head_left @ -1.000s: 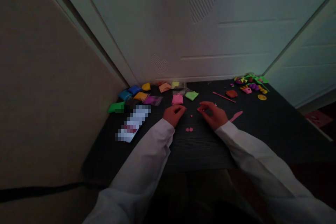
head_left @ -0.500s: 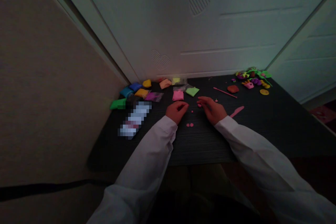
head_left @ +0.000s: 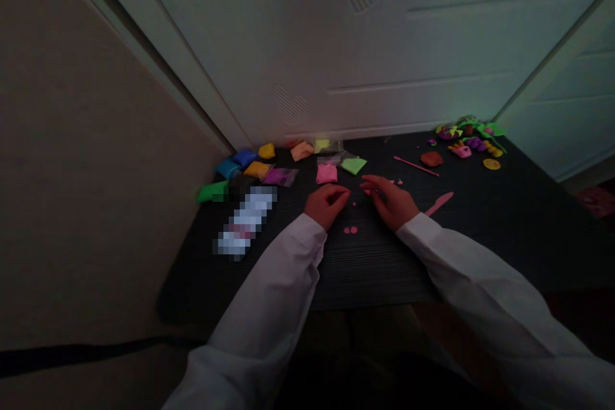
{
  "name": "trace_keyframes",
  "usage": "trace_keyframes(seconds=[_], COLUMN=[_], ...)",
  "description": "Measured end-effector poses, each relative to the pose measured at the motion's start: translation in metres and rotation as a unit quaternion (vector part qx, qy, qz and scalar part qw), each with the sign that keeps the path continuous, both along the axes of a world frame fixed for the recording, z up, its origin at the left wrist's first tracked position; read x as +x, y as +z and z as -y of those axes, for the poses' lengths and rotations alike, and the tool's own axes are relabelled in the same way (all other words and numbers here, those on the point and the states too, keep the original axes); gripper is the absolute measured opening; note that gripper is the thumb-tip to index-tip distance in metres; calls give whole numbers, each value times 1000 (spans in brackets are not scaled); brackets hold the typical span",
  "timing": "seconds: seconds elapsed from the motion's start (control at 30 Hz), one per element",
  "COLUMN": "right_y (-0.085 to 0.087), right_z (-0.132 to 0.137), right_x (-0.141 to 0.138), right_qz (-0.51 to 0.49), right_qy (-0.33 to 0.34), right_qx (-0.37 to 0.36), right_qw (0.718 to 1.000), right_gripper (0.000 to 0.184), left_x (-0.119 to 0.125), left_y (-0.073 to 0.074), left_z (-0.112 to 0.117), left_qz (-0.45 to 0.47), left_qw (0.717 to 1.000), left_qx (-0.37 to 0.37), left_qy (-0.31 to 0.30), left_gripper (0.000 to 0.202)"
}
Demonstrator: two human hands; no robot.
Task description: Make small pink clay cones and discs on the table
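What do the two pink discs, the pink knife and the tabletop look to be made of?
Pink discs: probably modelling clay, matte; small, flat and evenly coloured, with no visible shine.
Pink knife: likely plastic, fairly dull; one pink along its visible length.
Tabletop: dark, low-sheen, with wood-like grain lines; whether wood or laminate, I can't tell.

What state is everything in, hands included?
left hand: thumb and fingertips together, no held thing visible
right hand: half curled, pink clay at fingertips, grip unclear
pink discs: flat, side by side
pink ball: loose, between the hands
pink knife: lying flat
pink stick: lying flat
phone: lying flat, screen pixelated
coloured bags: filled, seals unclear
yellow disc: flat
red lump: flattened
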State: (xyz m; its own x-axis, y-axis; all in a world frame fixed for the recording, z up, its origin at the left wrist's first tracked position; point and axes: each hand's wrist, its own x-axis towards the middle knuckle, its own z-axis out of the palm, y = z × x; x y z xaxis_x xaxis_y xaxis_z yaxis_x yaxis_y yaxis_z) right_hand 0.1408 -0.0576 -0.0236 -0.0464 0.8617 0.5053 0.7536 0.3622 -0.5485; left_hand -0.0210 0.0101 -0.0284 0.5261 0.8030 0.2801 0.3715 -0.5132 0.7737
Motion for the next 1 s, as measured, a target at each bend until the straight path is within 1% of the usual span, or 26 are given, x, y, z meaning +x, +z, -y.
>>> trace_keyframes(seconds=[0.13, 0.27, 0.4, 0.53, 0.63, 0.8, 0.9, 1.0], right_y=[1, 5, 4, 3, 5, 7, 5, 3], right_z=[-3, -5, -6, -5, -5, -4, -4, -5], right_x=[-14, -25, -27, -26, -26, -24, -23, -22], right_qz=[-14, -30, -41, -59, -73, -74, -67, -61], right_qy=[-16, -26, -41, -65, -76, -85, -76, -58], right_qx=[3, -10, -8, 6, 4, -1, -14, -22], right_qw=[1000, 999, 998, 996, 994, 994, 995, 996], right_gripper=[43, 48, 49, 45, 44, 45, 50, 53], left_x=[0, 0, 0, 0, -1, -2, -1, -1], left_y=[3, 6, 6, 6, 8, 11, 14, 16], left_z=[1, -1, -1, 0, 2, 4, 5, 7], left_qz=[23, 46, 59, 62, 65, 77, 82, 76], left_qw=[999, 998, 995, 992, 991, 993, 993, 992], left_qx=[-9, -31, -80, -105, -108, -81, -76, -93], left_qy=[-27, -22, -32, -36, -40, -41, -34, -46], left_gripper=[26, 25, 28, 31, 30, 26, 25, 27])
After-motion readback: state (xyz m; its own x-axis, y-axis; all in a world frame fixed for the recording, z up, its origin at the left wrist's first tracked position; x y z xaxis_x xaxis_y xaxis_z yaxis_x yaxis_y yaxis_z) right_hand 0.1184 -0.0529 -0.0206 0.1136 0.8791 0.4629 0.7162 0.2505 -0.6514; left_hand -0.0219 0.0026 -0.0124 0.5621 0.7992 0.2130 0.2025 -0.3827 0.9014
